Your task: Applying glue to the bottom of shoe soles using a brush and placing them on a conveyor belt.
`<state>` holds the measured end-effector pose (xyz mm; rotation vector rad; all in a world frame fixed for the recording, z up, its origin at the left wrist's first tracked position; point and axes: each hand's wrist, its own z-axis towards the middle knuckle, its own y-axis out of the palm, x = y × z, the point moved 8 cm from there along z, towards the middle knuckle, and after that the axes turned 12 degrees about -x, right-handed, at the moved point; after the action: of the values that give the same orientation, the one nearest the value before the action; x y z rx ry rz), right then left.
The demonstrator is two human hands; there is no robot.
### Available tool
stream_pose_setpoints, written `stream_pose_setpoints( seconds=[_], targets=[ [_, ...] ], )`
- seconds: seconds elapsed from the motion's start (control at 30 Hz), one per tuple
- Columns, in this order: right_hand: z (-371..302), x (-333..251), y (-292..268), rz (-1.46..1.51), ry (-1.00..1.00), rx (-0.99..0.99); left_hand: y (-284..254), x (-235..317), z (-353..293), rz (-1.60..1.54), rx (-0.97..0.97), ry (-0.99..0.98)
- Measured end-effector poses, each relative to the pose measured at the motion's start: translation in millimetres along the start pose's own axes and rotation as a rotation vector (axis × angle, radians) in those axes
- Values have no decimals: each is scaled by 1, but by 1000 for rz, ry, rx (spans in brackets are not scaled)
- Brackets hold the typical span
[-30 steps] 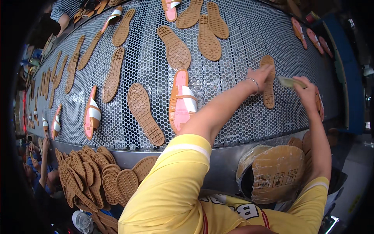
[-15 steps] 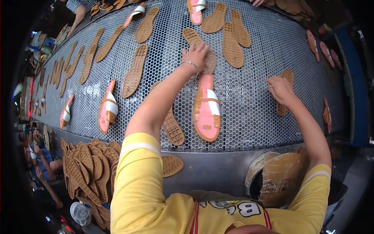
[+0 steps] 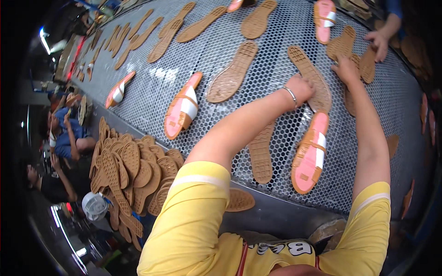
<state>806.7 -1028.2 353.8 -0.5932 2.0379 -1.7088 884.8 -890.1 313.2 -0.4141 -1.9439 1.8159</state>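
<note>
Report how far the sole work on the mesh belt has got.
Done: tan soles and pink sandals already lie spread over the mesh belt. In hand: the left hand rests on a long tan sole; the right hand touches another beside it. Left: a heap of soles sits below the belt edge.

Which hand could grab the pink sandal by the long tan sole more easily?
Probably the left hand. It rests on the long tan sole, just above the pink sandal. The right hand is farther up, touching other soles.
</note>
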Motion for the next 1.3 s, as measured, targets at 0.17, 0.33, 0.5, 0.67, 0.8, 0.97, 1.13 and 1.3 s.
stream_pose_setpoints(
  seconds=[0.17, 0.33, 0.5, 0.67, 0.8, 0.97, 1.13, 1.3],
  targets=[
    [0, 2, 22, -135, -29, -16, -8, -4, -11, 82, 106, 85],
    [-41, -5, -1, -206, -242, 171, -55, -10, -21, 135, 213, 42],
    [-109, -24, -116, 33, -185, 658, -150, -73, -77, -242, 518, -446],
    [-141, -133, -142, 89, -442, 650, -178, -125, -222, -1056, 949, -614],
    [-131, -221, -113, -6, -670, 588, -204, -111, -335, -1022, 1190, -549],
    [-53, -285, -9, -170, -558, 319, -247, -51, -425, -573, 1252, -708],
    [-28, -325, 91, 3, -672, -65, -255, 16, -512, -309, 1107, -794],
    [-32, -330, 95, -226, -512, -127, -258, 64, -595, -153, 991, -931]
  ],
)
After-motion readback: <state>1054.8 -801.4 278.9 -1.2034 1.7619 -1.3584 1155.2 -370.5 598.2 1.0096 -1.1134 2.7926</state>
